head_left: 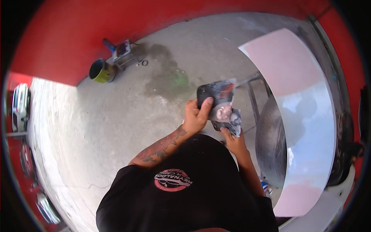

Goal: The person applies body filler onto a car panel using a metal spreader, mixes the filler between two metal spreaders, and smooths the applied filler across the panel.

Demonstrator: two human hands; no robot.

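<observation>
My left hand (197, 114) grips a flat, dark, smeared spreader (216, 92) in front of my body, thumb on its face. Just below and to the right, my right hand (234, 141) holds a second smeared spreader (232, 123). A lump of pale pinkish-grey paste (224, 111) sits where the two blades meet. To the right of both hands stretches a long curved panel (309, 123), light blue with pink patches at both ends, over a dark metal stand (253, 104).
A tyre (266, 143) is under the panel. Toward the back left, a yellow-and-dark bucket (101, 73) stands beside a small metal stool (121, 52) with items on it. Red walls (58, 34) edge the stained concrete floor (116, 112). Parked cars (19, 108) show at the far left.
</observation>
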